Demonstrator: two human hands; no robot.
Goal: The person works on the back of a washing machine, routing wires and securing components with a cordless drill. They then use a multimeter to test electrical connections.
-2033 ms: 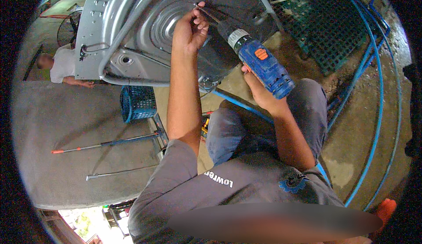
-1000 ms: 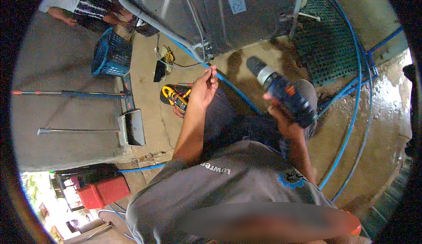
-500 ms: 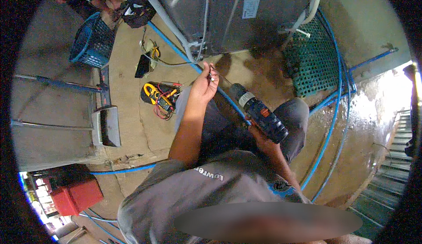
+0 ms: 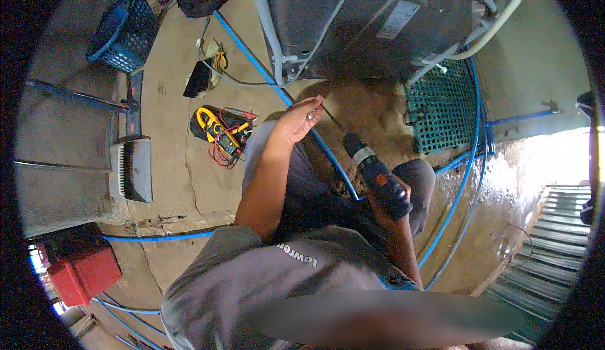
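Observation:
My right hand (image 4: 402, 193) is wrapped round the grip of a dark cordless drill (image 4: 378, 175) with a pale band behind its chuck. A long thin bit (image 4: 333, 118) points up and left from the chuck. At the tip of that bit, the fingers of my left hand (image 4: 301, 120) are pinched together. Something small and shiny shows in the left palm, too small to name. Beyond both hands stands the grey metal panel (image 4: 372, 50) of a large appliance, with hoses along it.
A yellow clamp meter (image 4: 214, 126) with red leads lies left of my knee, near pliers (image 4: 220, 60) and a dark flat object (image 4: 198, 79). A blue hose (image 4: 252, 66) crosses the floor. Around stand a blue basket (image 4: 129, 31), green grate (image 4: 444, 113), dustpan (image 4: 133, 170) and red box (image 4: 85, 274).
The view has shifted, so the appliance panel appears further right. The drill now tilts more steeply, and my left fingers have closed in on the bit's tip.

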